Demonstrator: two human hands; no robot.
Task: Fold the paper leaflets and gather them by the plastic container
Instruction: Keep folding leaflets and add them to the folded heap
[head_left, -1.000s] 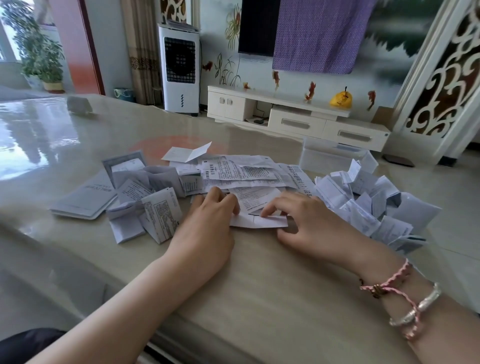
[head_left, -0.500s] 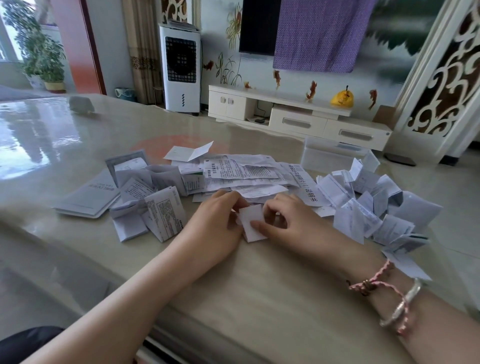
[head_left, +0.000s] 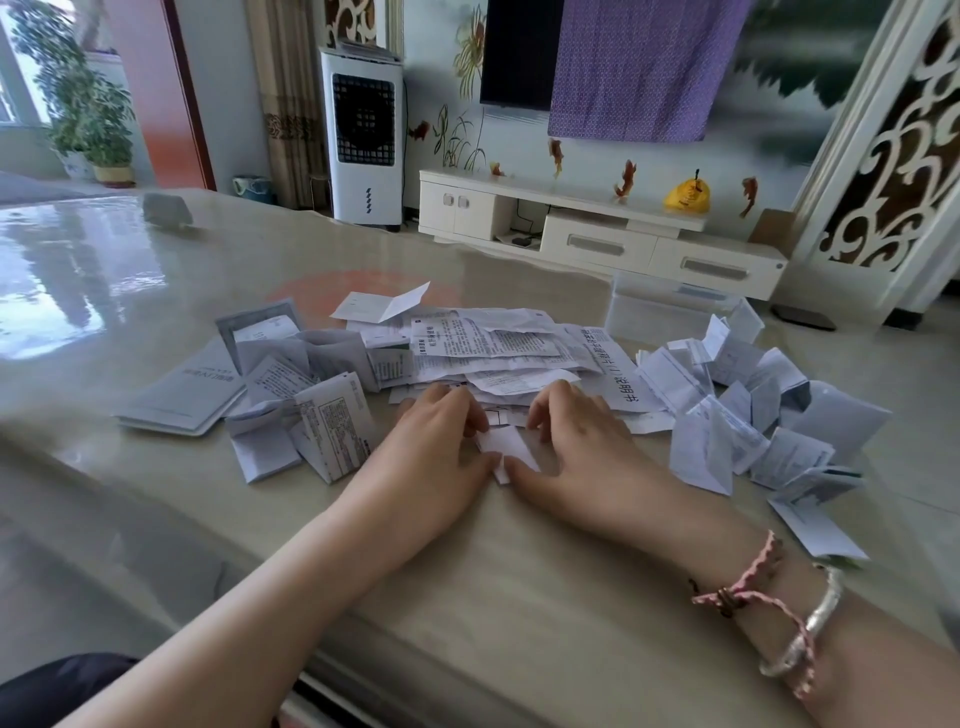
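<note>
Hands: left hand (head_left: 441, 457) and right hand (head_left: 582, 457) pinched one small leaflet (head_left: 506, 449) together.
Desk (head_left: 467, 597): folded pile (head_left: 737, 415) lay beside the container (head_left: 660, 317).

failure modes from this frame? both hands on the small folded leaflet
1. The folded leaflet is small and pinched between the left hand and right hand; it may spring open once released.
2. The folded pile by the plastic container is loose, and one piece lies near the table edge and could slide off.
3. The unfolded stack sits just behind the fingers, so a sweep could snag it.
</note>
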